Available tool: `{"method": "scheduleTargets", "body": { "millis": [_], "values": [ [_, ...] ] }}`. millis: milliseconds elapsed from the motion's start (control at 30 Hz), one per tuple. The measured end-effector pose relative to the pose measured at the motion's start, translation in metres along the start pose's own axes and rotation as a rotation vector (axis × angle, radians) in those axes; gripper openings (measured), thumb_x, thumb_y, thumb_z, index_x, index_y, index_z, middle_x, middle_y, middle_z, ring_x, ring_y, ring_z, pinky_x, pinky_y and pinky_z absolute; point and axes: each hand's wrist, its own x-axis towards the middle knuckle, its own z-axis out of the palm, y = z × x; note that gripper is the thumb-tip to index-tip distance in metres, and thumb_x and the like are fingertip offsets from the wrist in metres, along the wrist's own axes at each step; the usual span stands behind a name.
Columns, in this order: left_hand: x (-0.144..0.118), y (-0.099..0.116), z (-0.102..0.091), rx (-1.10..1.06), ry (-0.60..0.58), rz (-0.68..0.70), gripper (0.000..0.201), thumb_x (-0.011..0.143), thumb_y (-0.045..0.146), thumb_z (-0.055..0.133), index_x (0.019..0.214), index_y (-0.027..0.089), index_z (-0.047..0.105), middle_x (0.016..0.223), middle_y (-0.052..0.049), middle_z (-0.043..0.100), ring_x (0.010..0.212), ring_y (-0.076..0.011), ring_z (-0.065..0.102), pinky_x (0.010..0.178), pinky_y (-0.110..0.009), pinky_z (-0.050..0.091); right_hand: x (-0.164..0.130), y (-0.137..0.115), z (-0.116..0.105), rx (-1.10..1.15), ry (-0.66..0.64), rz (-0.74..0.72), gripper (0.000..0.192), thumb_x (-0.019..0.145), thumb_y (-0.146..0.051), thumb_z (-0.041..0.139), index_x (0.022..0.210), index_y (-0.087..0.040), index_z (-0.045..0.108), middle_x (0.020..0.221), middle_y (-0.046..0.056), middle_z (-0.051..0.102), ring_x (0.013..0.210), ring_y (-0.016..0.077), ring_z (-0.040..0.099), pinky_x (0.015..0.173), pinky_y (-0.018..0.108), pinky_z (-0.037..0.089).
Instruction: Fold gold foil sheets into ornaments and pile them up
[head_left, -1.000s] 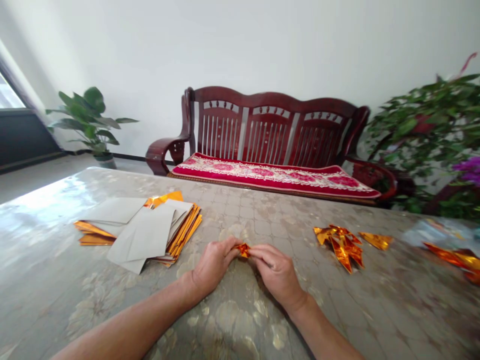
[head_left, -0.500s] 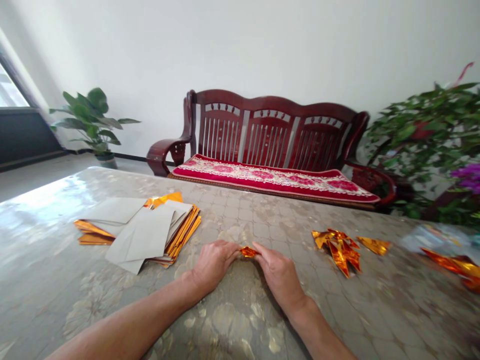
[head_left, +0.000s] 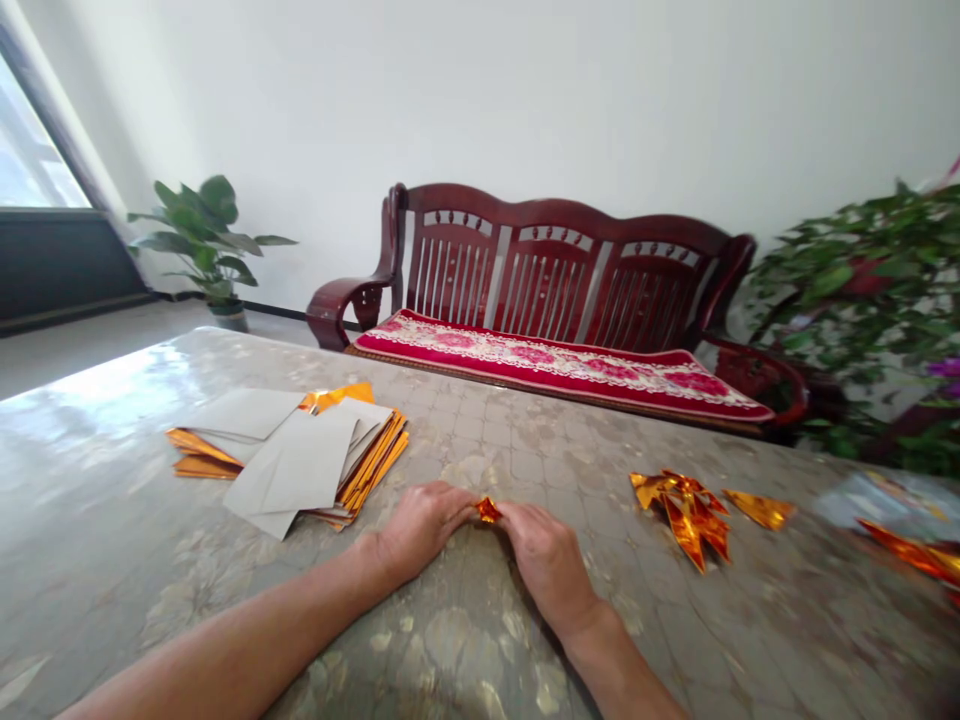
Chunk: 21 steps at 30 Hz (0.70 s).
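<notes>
A small folded piece of orange-gold foil paper (head_left: 487, 511) sits between my two hands, low over the table (head_left: 465, 640). My left hand (head_left: 426, 525) pinches its left end and my right hand (head_left: 546, 560) its right end; both hands are closed, and only the foil's middle shows. To the left lies a loose stack of foil-paper sheets (head_left: 300, 465), pale grey backs up, gold edges showing. On the right, several folded gold foil pieces (head_left: 686, 515) lie in a small pile, with one pointed foil piece (head_left: 761, 508) just beside it.
Farther right are a clear plastic bag (head_left: 885, 503) and more orange foil (head_left: 907, 550). Beyond the table stands a dark red wooden bench (head_left: 551, 250) with a red patterned cushion (head_left: 525, 352). Potted plants (head_left: 206, 235) stand at left, leafy plants (head_left: 877, 290) at right.
My hands have come slightly closer together, and less of the foil between them shows. The view has turned a little to the left. The stack and the folded pieces lie as before.
</notes>
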Motion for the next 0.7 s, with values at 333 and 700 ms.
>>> {"method": "scheduleTargets", "body": {
  "millis": [333, 700],
  "values": [
    [-0.003, -0.003, 0.005, 0.087, 0.02, 0.078, 0.031, 0.103, 0.033, 0.04, 0.094, 0.022, 0.067, 0.079, -0.001, 0.069, 0.075, -0.0154, 0.065, 0.069, -0.023, 0.042, 0.001, -0.003, 0.003, 0.096, 0.058, 0.018, 0.024, 0.096, -0.014, 0.052, 0.107, -0.021, 0.072, 0.096, 0.003, 0.077, 0.085, 0.0176, 0.072, 0.08, 0.027, 0.055],
    [-0.01, 0.002, 0.003, 0.149, 0.079, 0.106, 0.03, 0.103, 0.03, 0.041, 0.084, 0.021, 0.062, 0.071, 0.0, 0.066, 0.067, -0.0134, 0.062, 0.063, -0.022, 0.039, 0.001, -0.011, 0.005, 0.118, 0.06, 0.075, 0.024, 0.094, -0.015, 0.054, 0.106, -0.021, 0.074, 0.095, 0.004, 0.078, 0.083, 0.0172, 0.073, 0.08, 0.025, 0.056]
  ]
}}
